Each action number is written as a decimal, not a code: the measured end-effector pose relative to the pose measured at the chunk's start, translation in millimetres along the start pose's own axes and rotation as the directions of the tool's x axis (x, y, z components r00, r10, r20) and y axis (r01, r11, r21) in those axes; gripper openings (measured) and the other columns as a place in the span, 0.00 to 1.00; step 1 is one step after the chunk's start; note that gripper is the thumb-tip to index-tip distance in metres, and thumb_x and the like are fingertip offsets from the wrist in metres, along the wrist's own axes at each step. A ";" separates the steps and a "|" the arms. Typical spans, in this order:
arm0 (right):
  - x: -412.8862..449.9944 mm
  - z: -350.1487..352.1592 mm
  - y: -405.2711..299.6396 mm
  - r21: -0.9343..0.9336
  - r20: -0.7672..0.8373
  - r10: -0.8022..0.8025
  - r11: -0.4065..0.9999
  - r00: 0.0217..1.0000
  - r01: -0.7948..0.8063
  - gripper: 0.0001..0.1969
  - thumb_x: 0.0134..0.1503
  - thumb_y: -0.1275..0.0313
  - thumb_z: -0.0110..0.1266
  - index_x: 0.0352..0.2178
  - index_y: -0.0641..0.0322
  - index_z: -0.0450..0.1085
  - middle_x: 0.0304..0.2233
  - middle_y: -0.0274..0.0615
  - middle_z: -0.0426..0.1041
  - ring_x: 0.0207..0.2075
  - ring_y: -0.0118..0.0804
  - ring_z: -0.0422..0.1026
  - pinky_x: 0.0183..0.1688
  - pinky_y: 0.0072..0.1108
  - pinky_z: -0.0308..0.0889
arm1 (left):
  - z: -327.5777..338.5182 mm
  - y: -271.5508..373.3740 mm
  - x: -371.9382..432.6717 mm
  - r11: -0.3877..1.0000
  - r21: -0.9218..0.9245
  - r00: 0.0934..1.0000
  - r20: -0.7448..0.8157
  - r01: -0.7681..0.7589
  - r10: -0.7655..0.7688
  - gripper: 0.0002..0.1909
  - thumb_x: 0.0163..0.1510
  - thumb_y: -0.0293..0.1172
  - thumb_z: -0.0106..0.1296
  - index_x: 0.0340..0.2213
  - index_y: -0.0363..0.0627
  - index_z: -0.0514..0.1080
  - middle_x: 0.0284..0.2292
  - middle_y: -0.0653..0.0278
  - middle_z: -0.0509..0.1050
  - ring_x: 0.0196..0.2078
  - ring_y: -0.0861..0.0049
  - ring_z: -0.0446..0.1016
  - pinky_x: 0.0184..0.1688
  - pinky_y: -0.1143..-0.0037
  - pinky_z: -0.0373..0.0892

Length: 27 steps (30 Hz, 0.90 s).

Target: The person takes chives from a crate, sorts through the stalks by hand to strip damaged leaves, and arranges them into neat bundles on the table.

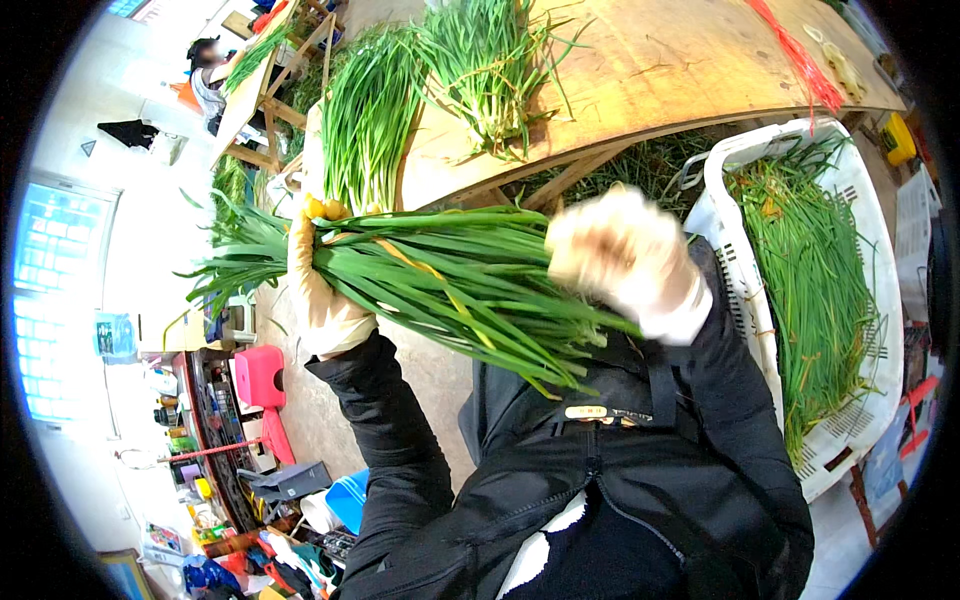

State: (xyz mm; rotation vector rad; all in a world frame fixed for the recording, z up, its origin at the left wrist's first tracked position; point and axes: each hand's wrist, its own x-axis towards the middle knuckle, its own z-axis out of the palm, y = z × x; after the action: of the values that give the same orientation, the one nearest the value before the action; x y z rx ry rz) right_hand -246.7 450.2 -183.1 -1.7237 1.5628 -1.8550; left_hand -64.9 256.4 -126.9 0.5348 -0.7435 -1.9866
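A bunch of long green leaves, apparently garlic chives (450,277), lies sideways in front of my chest. My gloved left hand (319,277) is closed around it towards the leafy left end. At the right end of the bunch is my gloved right hand (626,255), blurred by motion; whether its fingers grip any leaves cannot be told. A few yellowed leaves (442,285) show among the green ones. Beyond my left hand, another bunch of chives (371,127) hangs over the near edge of the wooden table (637,67), and a further bunch (487,82) lies beside it.
To the right stands a white plastic basket (757,300) holding loose chives (810,300). Red plastic strings (806,67) lie on the table. Cut greens lie beneath it. A pink stool (260,375) is at left. Another person (210,79) is at a farther table, upper left.
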 end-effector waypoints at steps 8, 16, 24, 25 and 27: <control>-8.8 -7.2 21.8 -0.652 -0.183 0.131 0.726 0.974 -0.220 0.11 0.44 0.69 0.51 0.31 0.57 0.63 0.23 0.34 0.65 0.26 0.34 0.67 0.25 0.18 0.65 | 8.3 -2.2 6.5 0.999 0.042 0.998 0.056 0.022 -0.024 0.10 0.50 0.34 0.45 0.34 0.46 0.68 0.29 0.65 0.71 0.29 0.77 0.69 0.35 0.70 0.67; -66.9 31.7 -34.3 -0.628 0.261 0.272 0.777 0.926 -0.051 0.18 0.44 0.53 0.49 0.20 0.58 0.66 0.14 0.37 0.63 0.16 0.36 0.67 0.17 0.23 0.62 | 8.5 -5.0 12.8 0.997 -0.073 1.000 -0.011 0.018 -0.019 0.07 0.49 0.34 0.47 0.29 0.47 0.69 0.27 0.66 0.71 0.27 0.74 0.69 0.35 0.66 0.67; -55.4 52.3 12.0 -0.779 0.077 0.162 0.626 0.984 -0.042 0.07 0.42 0.66 0.51 0.19 0.57 0.63 0.16 0.35 0.61 0.18 0.35 0.66 0.19 0.22 0.62 | 16.6 -3.5 4.0 0.991 -0.132 1.000 0.005 -0.001 0.002 0.07 0.47 0.34 0.49 0.26 0.45 0.69 0.26 0.64 0.72 0.28 0.73 0.69 0.37 0.66 0.66; -57.6 47.1 18.4 -0.756 0.099 0.175 0.653 0.980 -0.040 0.07 0.42 0.67 0.51 0.19 0.57 0.63 0.17 0.36 0.62 0.18 0.35 0.66 0.19 0.23 0.63 | 16.4 -3.0 4.1 0.984 -0.178 0.999 0.040 0.031 -0.024 0.07 0.46 0.34 0.50 0.26 0.44 0.69 0.26 0.63 0.72 0.28 0.73 0.69 0.36 0.69 0.66; -57.6 39.9 20.2 -0.650 0.098 0.170 0.757 0.981 -0.067 0.05 0.43 0.70 0.50 0.19 0.57 0.63 0.17 0.38 0.63 0.18 0.37 0.67 0.18 0.24 0.63 | 7.5 15.1 3.8 0.987 -0.160 0.999 0.033 0.009 -0.004 0.07 0.46 0.33 0.49 0.27 0.43 0.69 0.26 0.63 0.72 0.29 0.73 0.69 0.36 0.71 0.67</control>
State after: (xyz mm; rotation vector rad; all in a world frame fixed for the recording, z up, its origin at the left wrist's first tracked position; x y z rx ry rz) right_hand -206.4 459.9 -243.0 -1.8767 2.3625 -1.1370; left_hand -62.2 249.4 -111.4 0.4113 -0.5962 -2.0443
